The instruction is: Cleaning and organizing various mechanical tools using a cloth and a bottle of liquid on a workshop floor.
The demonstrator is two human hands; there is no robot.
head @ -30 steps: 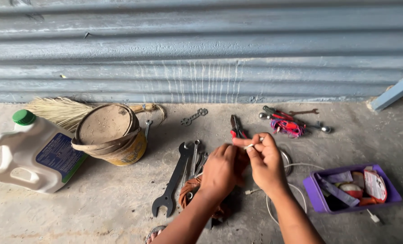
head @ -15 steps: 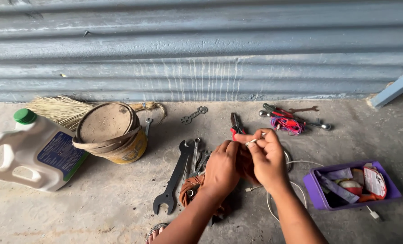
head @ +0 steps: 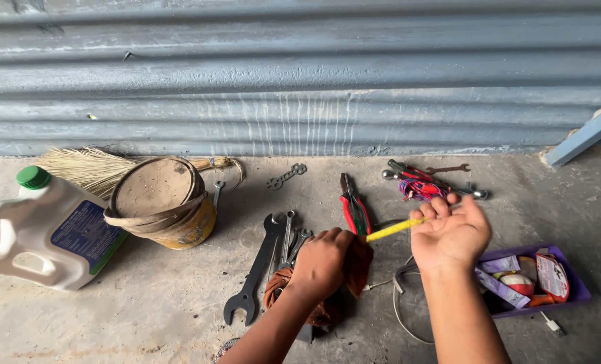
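A person's left hand (head: 324,259) is clenching a brown roll (head: 354,266) low over the concrete floor (head: 145,310), while the right hand (head: 451,232) is pinching and pulling a yellow strip (head: 395,230) out from it to the right. A short length is drawn out; most is left on the roll. Red-handled pliers (head: 352,205) and wrenches (head: 267,259) are lying beside them

— Behind everything? Corrugated metal wall (head: 300,81), painted blue-grey, ribs running sideways, pale drip streaks near the middle.

— And underfoot? Bare concrete floor (head: 112,317), dusty and stained, meeting the wall's foot. Pale blue board (head: 583,138) leaning at right. Soft, even daylight, faint shadows.
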